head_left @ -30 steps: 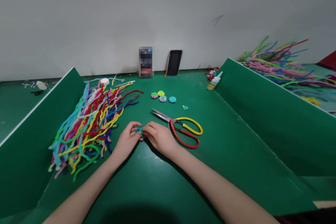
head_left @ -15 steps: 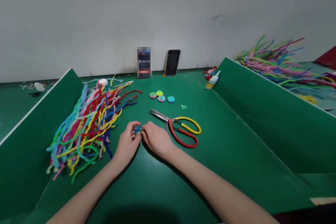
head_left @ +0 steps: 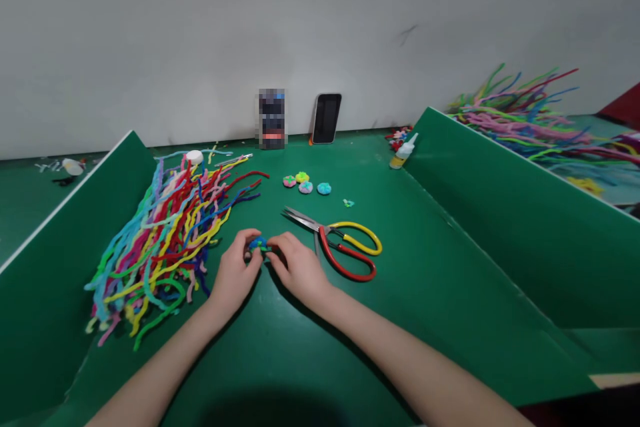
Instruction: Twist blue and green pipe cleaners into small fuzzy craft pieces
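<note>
Between my two hands is a small blue and green pipe-cleaner piece (head_left: pixel 258 244), coiled into a rounded shape. My left hand (head_left: pixel 236 269) pinches it from the left with thumb and fingers. From the right, my right hand (head_left: pixel 299 264) has its thumb and fingertips closed at the piece's edge, on what looks like its green part. Just right of my right hand lies a pair of scissors (head_left: pixel 320 229) with one yellow and one red handle. Beyond the hands sit several finished-looking coiled pieces (head_left: pixel 305 187) in pink, yellow, lilac and light blue.
A heap of colourful pipe cleaners (head_left: pixel 165 233) spreads along the left. Green boards (head_left: pixel 520 227) wall both sides. A glue bottle (head_left: pixel 403 152) leans by the right board. Two phones, one black-screened (head_left: pixel 327 119), stand against the wall. Small scraps (head_left: pixel 349 203) lie past the scissors.
The blue and green piece has turned and shows more of its blue side. My right hand has drawn slightly to the right, its thumb now lower and farther from the left thumb.
</note>
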Demonstrator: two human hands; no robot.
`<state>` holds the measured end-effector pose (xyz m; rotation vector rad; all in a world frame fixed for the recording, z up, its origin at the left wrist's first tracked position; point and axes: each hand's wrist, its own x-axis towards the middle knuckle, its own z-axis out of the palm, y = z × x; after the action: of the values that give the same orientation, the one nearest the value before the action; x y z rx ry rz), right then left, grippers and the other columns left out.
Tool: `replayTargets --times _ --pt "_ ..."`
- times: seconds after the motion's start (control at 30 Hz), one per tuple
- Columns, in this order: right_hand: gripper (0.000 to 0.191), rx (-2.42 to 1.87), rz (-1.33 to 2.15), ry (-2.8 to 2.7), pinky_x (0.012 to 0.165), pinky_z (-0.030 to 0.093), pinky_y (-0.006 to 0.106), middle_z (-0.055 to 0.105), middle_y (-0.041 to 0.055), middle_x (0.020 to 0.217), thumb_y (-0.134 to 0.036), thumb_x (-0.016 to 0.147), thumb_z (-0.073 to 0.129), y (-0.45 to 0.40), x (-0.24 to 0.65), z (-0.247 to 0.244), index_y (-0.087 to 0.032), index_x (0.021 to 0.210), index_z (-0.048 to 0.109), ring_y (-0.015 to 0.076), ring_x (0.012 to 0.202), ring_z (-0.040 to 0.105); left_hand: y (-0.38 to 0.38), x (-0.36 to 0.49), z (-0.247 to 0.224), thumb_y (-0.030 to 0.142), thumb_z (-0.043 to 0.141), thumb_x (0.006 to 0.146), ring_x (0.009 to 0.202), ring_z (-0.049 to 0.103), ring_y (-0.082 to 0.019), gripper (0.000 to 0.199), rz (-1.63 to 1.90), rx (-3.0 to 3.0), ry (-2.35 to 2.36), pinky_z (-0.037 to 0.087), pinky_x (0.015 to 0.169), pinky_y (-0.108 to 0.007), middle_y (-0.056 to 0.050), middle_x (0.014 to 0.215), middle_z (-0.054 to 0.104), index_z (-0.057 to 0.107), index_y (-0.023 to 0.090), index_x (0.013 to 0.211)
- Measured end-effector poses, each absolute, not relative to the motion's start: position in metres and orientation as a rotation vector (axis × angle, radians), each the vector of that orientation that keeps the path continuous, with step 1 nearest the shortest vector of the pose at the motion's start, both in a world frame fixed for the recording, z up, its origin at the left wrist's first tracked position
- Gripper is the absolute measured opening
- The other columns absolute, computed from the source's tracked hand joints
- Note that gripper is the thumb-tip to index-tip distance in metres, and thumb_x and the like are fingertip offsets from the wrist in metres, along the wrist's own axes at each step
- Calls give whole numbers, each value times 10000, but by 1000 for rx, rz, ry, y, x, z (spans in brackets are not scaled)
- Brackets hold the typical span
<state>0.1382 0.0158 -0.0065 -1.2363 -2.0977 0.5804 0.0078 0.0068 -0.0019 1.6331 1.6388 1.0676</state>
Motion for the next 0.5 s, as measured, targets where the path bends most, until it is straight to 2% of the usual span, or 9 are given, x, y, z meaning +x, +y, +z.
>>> replayTargets --times 0.17,0.27,0.37,0.5 --pt "186 -1209 199 -2383 551 384 254 572 65 709 -184 806 382 16 139 -7 -144 799 563 164 616 535 2 14 -4 168 435 679 741 543 -136 217 1023 1618 1611 419 677 -250 -7 813 553 467 195 892" --pt "187 -1219 117 -2417 527 363 247 567 67 689 -176 806 381 17 137 -8 -140 809 564 158 593 529 1 15 -2 170 423 688 745 543 -133 210 1007 1632 1616 427 681 -250 -14 826 554 464 188 893" --pt "172 -1275 209 -2381 530 355 241 567 68 717 -181 797 389 17 136 -7 -136 813 554 150 595 524 0 16 -1 167 410 697 775 544 -137 202 989 1712 1634 436 692 -255 -28 858 561 468 180 889" --pt "109 -1337 553 -2169 541 347 228 544 35 698 -165 762 420 17 135 -5 -150 738 525 130 597 497 0 15 -3 169 382 722 824 543 -150 212 967 1904 1648 443 727 -283 -49 892 566 465 169 917"
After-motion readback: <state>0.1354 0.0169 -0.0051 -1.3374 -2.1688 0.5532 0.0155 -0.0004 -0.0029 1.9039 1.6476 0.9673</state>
